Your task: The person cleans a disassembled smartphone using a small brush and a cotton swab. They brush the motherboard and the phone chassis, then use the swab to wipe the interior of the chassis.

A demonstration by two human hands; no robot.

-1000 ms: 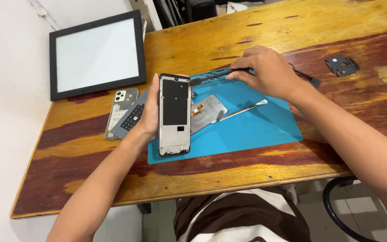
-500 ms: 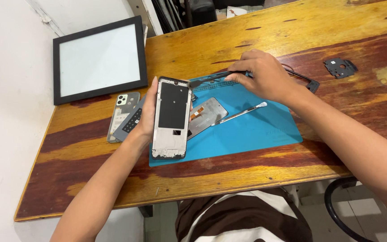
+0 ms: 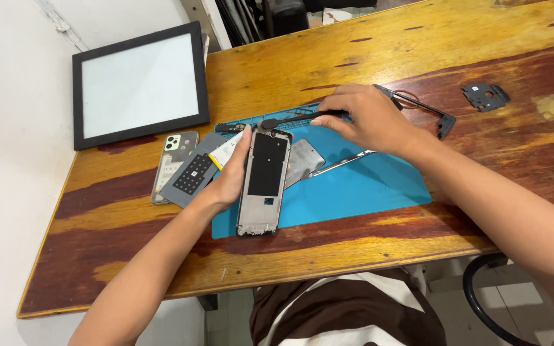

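Note:
My left hand [image 3: 231,174] grips an opened phone frame [image 3: 263,182] by its left edge, holding it upright over the blue work mat [image 3: 360,186]. The frame is silver with a black panel in the middle. My right hand [image 3: 370,118] pinches a thin black tool [image 3: 293,120] whose tip sits at the top of the frame. A small grey phone part [image 3: 302,160] lies on the mat just right of the frame, with metal tweezers [image 3: 344,160] beside it under my right wrist.
A black-framed white panel [image 3: 139,83] leans at the back left of the wooden table [image 3: 456,38]. A phone back cover [image 3: 173,163] and a grey battery [image 3: 195,176] lie left of the mat. A black frame piece [image 3: 431,112] and small black part [image 3: 485,95] lie right.
My left hand has shifted the phone frame slightly right and tilted it. My right hand has brought the black tool left, so its tip is at the frame's top.

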